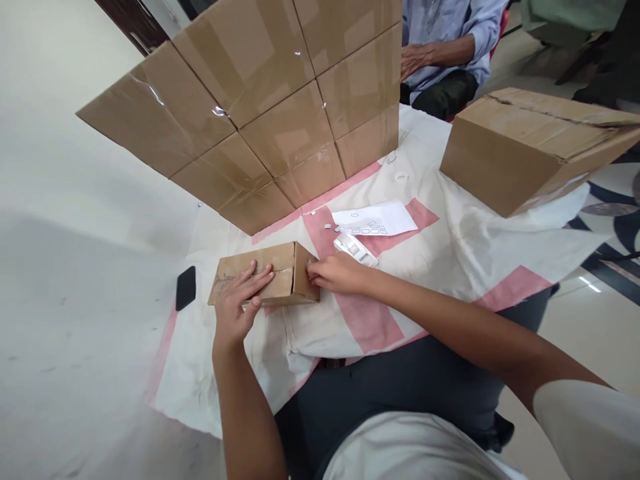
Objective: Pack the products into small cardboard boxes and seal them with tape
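Steadying the small cardboard box [280, 259] on the left part of the bench [435, 280], our left hand [234, 303] spreads wide over its top. Our right hand [341, 272] works narrow, fingertips bunched at the box's right end; we cannot tell whether that grip pinches anything. We do well to press evenly, so sideways force neither skids the box nor dents its flaps. A dark phone [186, 288] limits us to the left, the tall cardboard panel [280, 100] on the far side, and a white plastic piece [356, 249] beside the right hand; bare cloth offers room farther right.
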`<state>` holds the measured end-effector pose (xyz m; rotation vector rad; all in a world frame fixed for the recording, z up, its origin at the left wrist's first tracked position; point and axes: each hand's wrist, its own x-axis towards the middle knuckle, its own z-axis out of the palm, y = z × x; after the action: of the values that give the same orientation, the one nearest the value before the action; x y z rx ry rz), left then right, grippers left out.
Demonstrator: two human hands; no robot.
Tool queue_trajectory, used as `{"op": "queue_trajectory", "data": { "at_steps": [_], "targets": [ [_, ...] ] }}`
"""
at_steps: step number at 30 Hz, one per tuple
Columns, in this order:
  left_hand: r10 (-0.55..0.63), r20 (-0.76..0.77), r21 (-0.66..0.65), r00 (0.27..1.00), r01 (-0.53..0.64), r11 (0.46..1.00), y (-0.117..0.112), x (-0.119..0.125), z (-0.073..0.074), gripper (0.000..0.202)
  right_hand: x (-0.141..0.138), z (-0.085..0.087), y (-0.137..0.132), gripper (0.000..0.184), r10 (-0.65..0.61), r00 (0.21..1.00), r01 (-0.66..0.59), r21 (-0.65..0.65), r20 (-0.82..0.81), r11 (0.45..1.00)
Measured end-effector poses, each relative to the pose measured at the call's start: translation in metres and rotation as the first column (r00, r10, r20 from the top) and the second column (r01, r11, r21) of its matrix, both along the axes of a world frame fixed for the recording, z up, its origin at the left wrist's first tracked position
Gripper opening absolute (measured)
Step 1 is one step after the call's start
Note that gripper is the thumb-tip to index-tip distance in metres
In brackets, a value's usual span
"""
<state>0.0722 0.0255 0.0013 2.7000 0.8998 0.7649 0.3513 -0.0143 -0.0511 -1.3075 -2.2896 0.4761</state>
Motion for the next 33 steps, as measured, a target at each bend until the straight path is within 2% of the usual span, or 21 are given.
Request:
{"op": "queue_trajectory", "data": {
  "at_steps": [5,7,11,12,13,17,19,21,23,24,25,26,28,29,30,31,33],
  "targets": [
    [-0.008,-0.002,0.005,1.0,0.008,1.0,-0.003,0.001,-0.001,0.047,-0.001,0.001,0.003,0.015,-0.059,0.997,0.062,-0.06,0.05,0.996],
    [-0.003,0.004,-0.003,1.0,0.003,1.0,-0.004,0.004,-0.001,0.042,-0.001,0.002,0.006,0.019,-0.139,0.985,0.147,-0.078,0.106,0.986],
    [-0.022,0.02,-0.026,1.0,0.022,0.999,-0.004,0.007,-0.001,0.038,-0.002,0.006,0.009,0.066,-0.387,0.898,0.405,-0.051,0.208,0.913],
    [-0.031,0.02,-0.025,0.999,0.032,0.999,-0.004,0.007,-0.001,0.037,-0.002,0.007,0.008,0.07,-0.408,0.888,0.427,-0.046,0.213,0.903],
    [-0.041,0.02,-0.023,0.999,0.042,0.999,-0.004,0.006,-0.001,0.037,-0.002,0.008,0.007,0.066,-0.414,0.885,0.432,-0.045,0.216,0.901],
    [-0.078,0.059,0.022,0.995,0.077,0.997,-0.004,0.004,-0.006,0.032,0.005,0.011,0.004,0.028,-0.431,0.889,0.438,-0.019,0.156,0.899],
    [-0.084,0.092,0.074,0.992,0.077,0.994,-0.004,0.004,-0.01,0.03,0.012,0.009,0.002,0.028,-0.402,0.916,0.401,0.018,0.021,0.916],
    [-0.078,0.109,0.116,0.991,0.065,0.991,-0.004,0.005,-0.013,0.029,0.014,0.005,-0.002,0.046,-0.229,0.962,0.24,0.057,-0.15,0.969],
    [-0.061,0.116,0.136,0.991,0.045,0.99,-0.004,0.006,-0.015,0.027,0.009,0.0,-0.008,0.09,-0.023,0.963,0.044,0.074,-0.268,0.996],
    [-0.054,0.121,0.144,0.991,0.036,0.989,-0.003,0.006,-0.016,0.026,0.003,-0.002,-0.011,0.114,0.036,0.953,-0.017,0.064,-0.301,0.998],
    [-0.048,0.128,0.153,0.991,0.028,0.988,-0.002,0.006,-0.017,0.025,-0.006,-0.004,-0.015,0.133,0.034,0.945,-0.02,0.046,-0.325,0.999],
    [-0.043,0.14,0.164,0.989,0.02,0.986,-0.002,0.007,-0.018,0.024,-0.015,-0.006,-0.017,0.143,-0.015,0.939,0.026,0.026,-0.344,0.999],
    [-0.04,0.201,0.184,0.979,0.003,0.983,-0.001,0.012,-0.021,0.021,-0.033,-0.008,-0.021,0.149,-0.13,0.915,0.131,-0.023,-0.383,0.991],
    [-0.03,0.29,0.196,0.956,-0.029,0.98,-0.002,0.016,-0.024,0.022,-0.039,-0.008,-0.023,0.148,-0.174,0.898,0.17,-0.046,-0.404,0.984],
    [-0.006,0.427,0.205,0.904,-0.091,0.974,-0.004,0.02,-0.026,0.026,-0.041,-0.008,-0.026,0.148,-0.198,0.887,0.19,-0.061,-0.417,0.98],
    [0.03,0.577,0.203,0.816,-0.179,0.963,-0.007,0.025,-0.029,0.031,-0.04,-0.007,-0.03,0.146,-0.219,0.877,0.21,-0.067,-0.429,0.975],
    [0.092,0.817,0.156,0.569,-0.372,0.915,-0.017,0.034,-0.037,0.036,-0.026,-0.005,-0.047,0.143,-0.257,0.848,0.258,-0.064,-0.464,0.964]
  ]
}}
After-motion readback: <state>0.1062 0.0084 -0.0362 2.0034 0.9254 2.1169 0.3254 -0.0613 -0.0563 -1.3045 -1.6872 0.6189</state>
